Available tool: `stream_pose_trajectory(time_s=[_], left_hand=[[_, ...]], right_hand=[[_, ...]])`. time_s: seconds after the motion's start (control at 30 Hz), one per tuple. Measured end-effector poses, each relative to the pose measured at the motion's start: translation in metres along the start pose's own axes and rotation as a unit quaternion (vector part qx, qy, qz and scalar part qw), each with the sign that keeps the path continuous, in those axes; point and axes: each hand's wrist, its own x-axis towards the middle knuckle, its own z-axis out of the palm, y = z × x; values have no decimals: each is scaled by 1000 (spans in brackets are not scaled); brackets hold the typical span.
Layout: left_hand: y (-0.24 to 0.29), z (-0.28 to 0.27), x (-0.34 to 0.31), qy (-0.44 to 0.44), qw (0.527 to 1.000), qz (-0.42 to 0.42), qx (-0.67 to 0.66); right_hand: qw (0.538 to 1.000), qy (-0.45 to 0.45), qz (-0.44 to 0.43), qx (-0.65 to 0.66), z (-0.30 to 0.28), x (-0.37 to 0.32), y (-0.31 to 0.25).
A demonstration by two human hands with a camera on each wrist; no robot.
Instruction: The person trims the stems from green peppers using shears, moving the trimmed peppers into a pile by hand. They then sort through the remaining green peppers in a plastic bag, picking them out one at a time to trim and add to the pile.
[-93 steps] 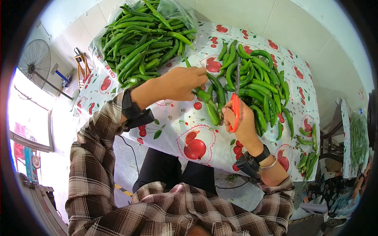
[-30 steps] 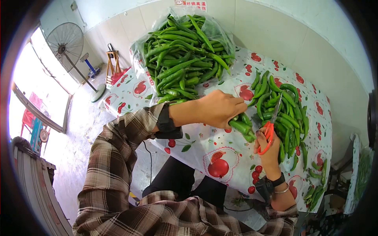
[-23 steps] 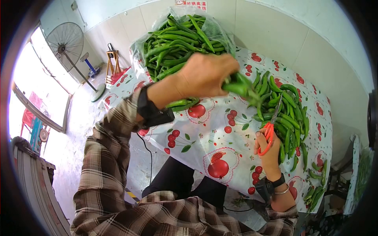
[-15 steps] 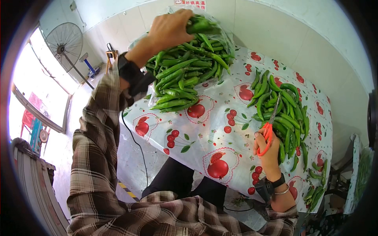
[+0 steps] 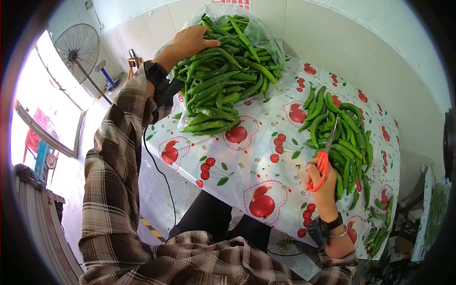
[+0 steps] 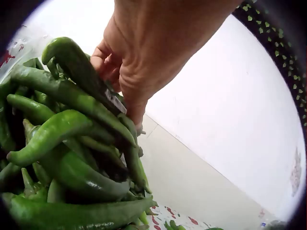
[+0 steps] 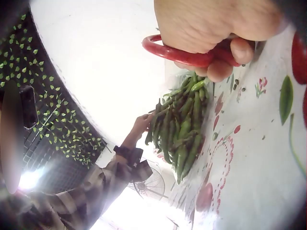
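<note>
My left hand [image 5: 192, 42] is at the upper left of a heap of long green peppers [image 5: 213, 80] in a clear plastic bag [image 5: 261, 33]. In the left wrist view its fingers and thumb bend round peppers [image 6: 72, 67] at the heap's edge; the fingertips are partly hidden. My right hand [image 5: 324, 187] holds scissors [image 5: 323, 166] by their orange-red handles, blades pointing away from me. The blades lie over a second, looser pile of green peppers [image 5: 346, 137] on the right. The right wrist view shows the handle loop [image 7: 177, 53] with fingers curled at it.
Both piles are on a table with a fruit-print plastic cover [image 5: 228, 175]. More peppers [image 5: 377, 240] lie at its right corner. A tiled wall [image 5: 327, 28] stands behind. To the left are a standing fan [image 5: 76, 47] and a black cable [image 5: 164, 175].
My left hand has carried trimmed-looking peppers from near the scissors up and left to the bagged heap, then shifted slightly left and lower. My right hand keeps the scissors almost still.
</note>
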Motion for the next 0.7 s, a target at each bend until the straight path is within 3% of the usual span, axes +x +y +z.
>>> stream_pose_trajectory(time_s=[0.3, 0.37, 0.47, 0.53, 0.7], left_hand=[[8, 1, -16, 129, 991, 41, -3], [10, 6, -21, 174, 982, 77, -8], [49, -6, -53, 134, 983, 108, -67], [69, 5, -76, 149, 970, 170, -87], [135, 16, -131, 76, 940, 278, -184]], right_hand=[[999, 4, -13, -34, -2, 3, 3], [999, -14, -17, 27, -4, 4, 11], [1000, -7, -11, 22, -2, 2, 10], [1000, 7, 3, 26, -3, 2, 8], [998, -19, 34, 53, -3, 2, 7]])
